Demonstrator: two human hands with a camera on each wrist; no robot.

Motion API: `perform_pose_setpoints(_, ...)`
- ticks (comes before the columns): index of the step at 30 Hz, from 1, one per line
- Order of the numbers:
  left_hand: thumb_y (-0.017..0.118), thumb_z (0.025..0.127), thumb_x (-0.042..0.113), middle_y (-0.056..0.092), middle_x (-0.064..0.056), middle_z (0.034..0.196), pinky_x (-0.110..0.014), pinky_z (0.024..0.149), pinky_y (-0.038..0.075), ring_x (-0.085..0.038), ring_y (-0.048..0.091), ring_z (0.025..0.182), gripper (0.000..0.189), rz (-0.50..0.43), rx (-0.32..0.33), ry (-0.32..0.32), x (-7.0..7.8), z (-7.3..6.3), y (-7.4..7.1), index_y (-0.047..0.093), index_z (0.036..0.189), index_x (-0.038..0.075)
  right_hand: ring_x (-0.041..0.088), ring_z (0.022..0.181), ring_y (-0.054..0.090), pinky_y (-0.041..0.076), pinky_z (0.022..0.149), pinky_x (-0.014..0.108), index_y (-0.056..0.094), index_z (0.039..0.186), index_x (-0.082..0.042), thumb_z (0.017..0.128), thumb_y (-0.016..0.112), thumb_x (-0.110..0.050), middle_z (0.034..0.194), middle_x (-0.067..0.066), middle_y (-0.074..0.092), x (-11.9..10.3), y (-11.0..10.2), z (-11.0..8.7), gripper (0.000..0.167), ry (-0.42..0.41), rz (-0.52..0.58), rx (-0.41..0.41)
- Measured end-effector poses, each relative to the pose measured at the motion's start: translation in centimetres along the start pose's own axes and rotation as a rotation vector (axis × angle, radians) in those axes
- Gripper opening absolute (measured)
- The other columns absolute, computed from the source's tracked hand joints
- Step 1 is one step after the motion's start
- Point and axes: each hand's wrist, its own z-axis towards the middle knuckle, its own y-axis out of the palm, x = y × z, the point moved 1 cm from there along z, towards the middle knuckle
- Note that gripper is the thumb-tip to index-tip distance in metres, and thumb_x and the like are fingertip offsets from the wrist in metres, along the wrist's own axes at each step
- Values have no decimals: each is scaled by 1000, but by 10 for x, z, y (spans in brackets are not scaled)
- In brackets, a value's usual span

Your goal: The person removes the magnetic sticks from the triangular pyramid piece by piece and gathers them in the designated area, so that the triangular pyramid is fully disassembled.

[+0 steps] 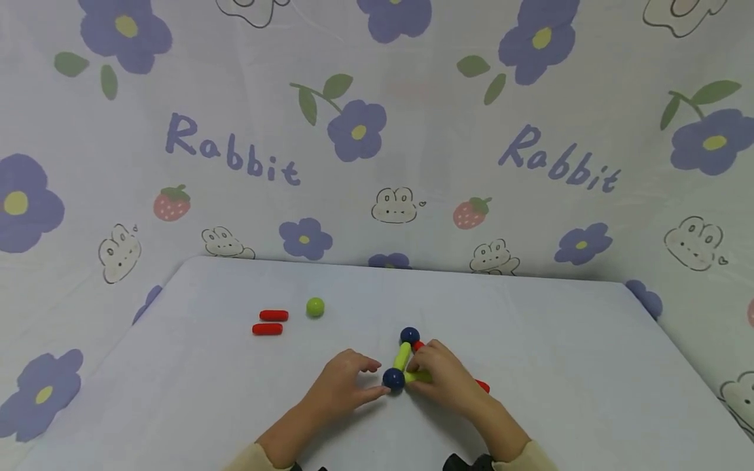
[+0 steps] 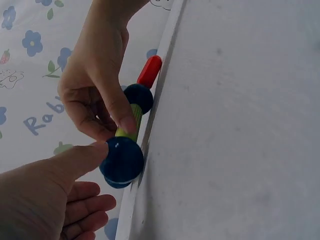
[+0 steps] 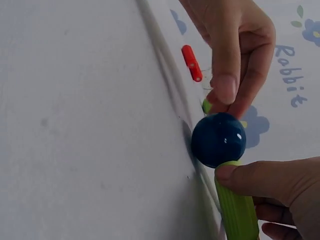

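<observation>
My right hand pinches a lime-green rod beside a shiny dark blue ball. From that ball a second green rod leads back to another blue ball. A red rod meets the back ball and runs under my right hand. The left wrist view shows a further blue ball past the right fingers, with a red stick extending from it; the head view hides this ball. My left hand has its thumb against the front ball, its fingers loosely bent and apart.
Two red rods lie side by side at the left of the white table. Near them is a light green ball. Behind the table hangs a printed cloth with flowers and rabbits.
</observation>
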Motion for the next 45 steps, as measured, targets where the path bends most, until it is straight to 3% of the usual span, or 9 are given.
perform_pose_setpoints(5, 75, 77, 29, 70, -1, 90, -22, 71, 47, -10, 57, 83, 32, -9, 16, 0, 1, 1, 7, 70, 100, 7, 9, 78, 46, 41, 68, 22, 69, 84, -7, 74, 77, -11, 80, -3, 64, 0, 5, 3, 14, -32, 16, 21)
perform_pose_setpoints(13, 76, 76, 28, 70, -1, 91, -21, 71, 45, -12, 58, 83, 32, -92, 33, -8, 1, -1, 15, 70, 100, 7, 7, 78, 44, 40, 67, 20, 70, 87, -8, 75, 77, -15, 82, -4, 63, -1, 11, 0, 16, -37, 65, -22)
perform_pose_setpoints(23, 76, 76, 30, 69, -2, 93, -22, 70, 45, -11, 58, 83, 38, -126, 2, -55, 0, -4, 15, 68, 105, 6, 9, 82, 47, 40, 70, 23, 73, 89, -7, 75, 77, -14, 86, -2, 66, -3, 5, -2, 16, -90, -31, -43)
perform_pose_setpoints(33, 71, 80, 31, 69, -4, 102, -27, 77, 47, -14, 59, 90, 41, -160, 9, -75, -4, -5, 17, 66, 111, 5, 10, 84, 50, 42, 76, 26, 73, 90, -8, 76, 75, -15, 87, -2, 67, -4, 6, -4, 16, -159, -55, -38)
perform_pose_setpoints(39, 70, 81, 30, 69, -6, 107, -34, 83, 49, -17, 60, 96, 41, -161, 31, -121, -10, -4, 17, 65, 114, 5, 9, 86, 51, 43, 79, 26, 74, 88, -10, 74, 77, -16, 85, -5, 67, -6, 6, -5, 15, -221, -29, -67)
perform_pose_setpoints(45, 69, 82, 32, 68, -6, 109, -34, 83, 49, -17, 60, 97, 42, -204, 18, -137, -11, -4, 17, 64, 115, 6, 9, 87, 52, 44, 82, 28, 73, 86, -11, 73, 78, -15, 85, -5, 66, -7, 2, -8, 14, -222, -78, -68)
